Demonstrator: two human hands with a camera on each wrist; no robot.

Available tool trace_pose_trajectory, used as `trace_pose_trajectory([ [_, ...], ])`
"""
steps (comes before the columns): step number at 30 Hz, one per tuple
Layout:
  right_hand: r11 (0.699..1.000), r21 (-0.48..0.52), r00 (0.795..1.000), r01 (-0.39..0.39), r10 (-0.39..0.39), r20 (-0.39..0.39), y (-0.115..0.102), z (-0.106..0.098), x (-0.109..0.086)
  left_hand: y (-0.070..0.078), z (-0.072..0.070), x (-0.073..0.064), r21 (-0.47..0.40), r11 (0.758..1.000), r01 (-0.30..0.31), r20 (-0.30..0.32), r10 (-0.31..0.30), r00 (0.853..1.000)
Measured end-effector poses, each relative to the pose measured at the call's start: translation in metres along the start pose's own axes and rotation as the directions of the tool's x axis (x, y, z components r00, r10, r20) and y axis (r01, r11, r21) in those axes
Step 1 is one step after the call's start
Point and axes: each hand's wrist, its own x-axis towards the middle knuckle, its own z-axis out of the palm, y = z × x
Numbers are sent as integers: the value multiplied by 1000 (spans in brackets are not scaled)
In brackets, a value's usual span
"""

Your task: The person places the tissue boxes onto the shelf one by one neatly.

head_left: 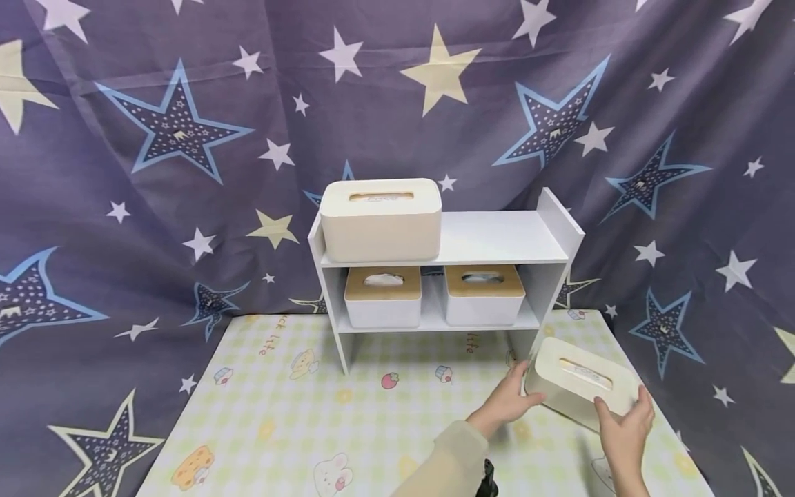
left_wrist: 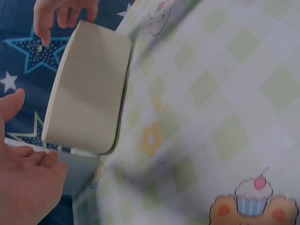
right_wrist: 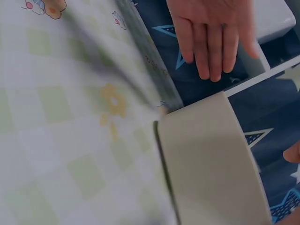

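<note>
A cream tissue box [head_left: 580, 383] with a slot in its lid sits on the table at the right, turned at an angle. My left hand [head_left: 506, 397] is beside the box's left end. In the right wrist view the fingers of that hand [right_wrist: 211, 42] are extended, a little off the box [right_wrist: 206, 159]. Around the right end of the box is my right hand [head_left: 626, 428], thumb toward the front. From the left wrist view, the right hand's fingers [left_wrist: 65, 16] bend loosely at the box's far end, not wrapped round it.
Behind the hands stands a white two-tier shelf [head_left: 497, 231]. Another cream tissue box [head_left: 381, 228] is on its upper left. On the lower tier are two white boxes with wooden lids [head_left: 383, 304]. A checked cloth [head_left: 267, 407] covers the table; a starry curtain [head_left: 385, 138] hangs behind.
</note>
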Motion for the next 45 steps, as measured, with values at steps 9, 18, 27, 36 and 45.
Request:
trace_pose_trajectory([
  [9,973,-7,966,-232,231,119,13,-2,6,-1,9,3,-104,994,16,63,-10,998],
  [18,956,70,958,-285,286,-2,32,-11,10,-7,11,6,-35,999,42,-7,-42,999],
  [27,862,175,880,-476,464,107,22,-22,2,-6,2,-3,-36,998,53,-7,-54,999],
  [36,824,372,903,-428,402,151,37,-36,-2,3,-11,-13,72,997,-42,1,42,999],
  [45,751,525,915,-401,362,180,6,-52,-11,21,-25,-27,55,966,-252,-115,257,960],
])
